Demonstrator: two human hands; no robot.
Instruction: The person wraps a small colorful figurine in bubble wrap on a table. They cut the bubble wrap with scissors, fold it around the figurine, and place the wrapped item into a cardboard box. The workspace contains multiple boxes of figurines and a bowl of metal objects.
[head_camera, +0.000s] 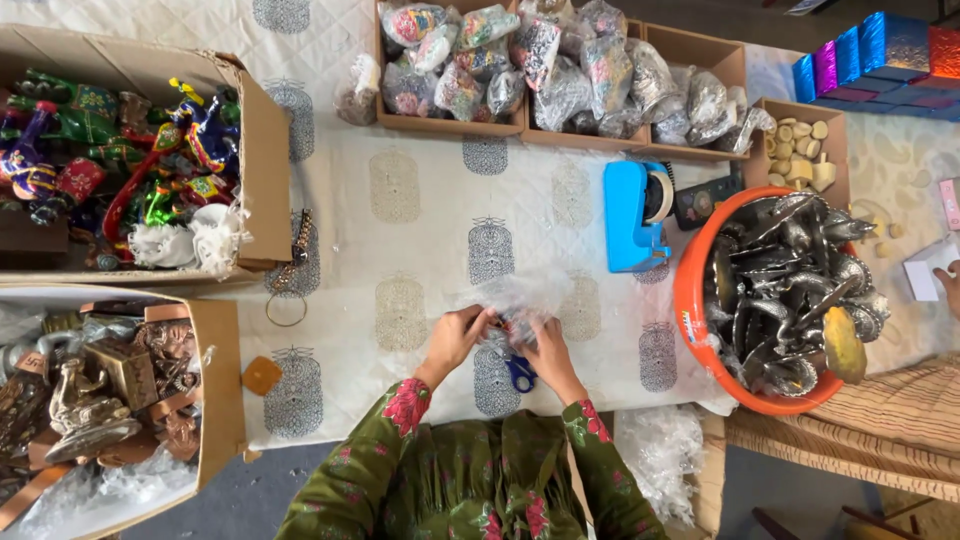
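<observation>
Green floral sleeves (420, 470) lead to both hands at the cloth's (420, 250) middle. Left hand (455, 338) and right hand (545, 350) pinch a clear bag (515, 298) between them, above blue scissors (520, 372). Tape dispenser (635, 215) and orange tub (700, 330) sit right.

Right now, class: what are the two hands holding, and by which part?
Both the left hand and right hand pinch a clear plastic bag at its near edge; its contents cannot be told.

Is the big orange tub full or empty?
Full. The orange tub is heaped to its rim with shiny silver metal pieces, some poking above the edge.
</observation>
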